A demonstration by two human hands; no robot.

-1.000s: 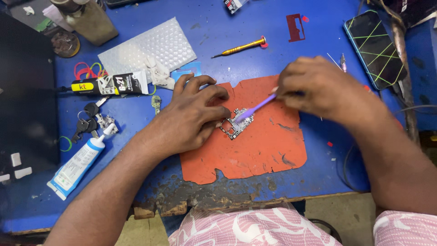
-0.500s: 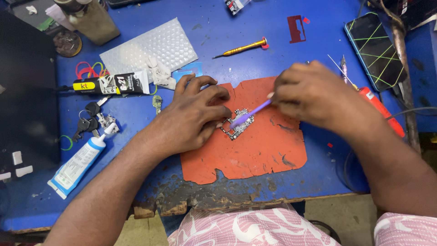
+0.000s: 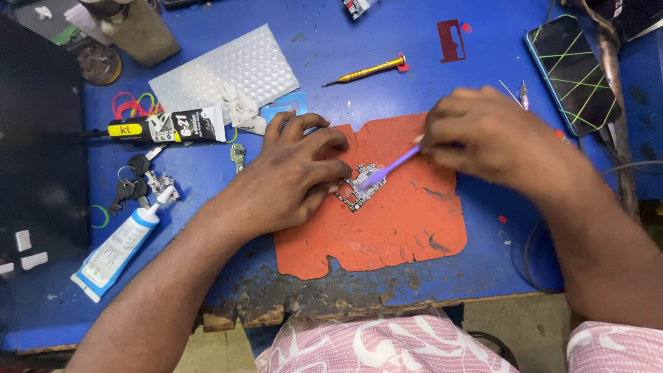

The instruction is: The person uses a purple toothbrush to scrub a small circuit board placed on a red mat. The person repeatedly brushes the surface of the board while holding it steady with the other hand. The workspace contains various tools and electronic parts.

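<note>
On orange mat [image 3: 387, 228], mid blue desk [image 3: 331, 55]: one small circuit board [image 3: 356, 188]. Left hand [image 3: 286, 176] fingers pressed on board edge, likely steadying it. Right hand [image 3: 487, 138] fingers pinch one purple brush [image 3: 387, 168], tip on board. Two glue tubes: black [image 3: 166, 128], white [image 3: 121, 245]. One yellow screwdriver [image 3: 366, 70], one phone [image 3: 570, 72], parked clear of mat.

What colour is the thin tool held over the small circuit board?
Light purple brush-like tool, held in the right hand; head view.
</note>
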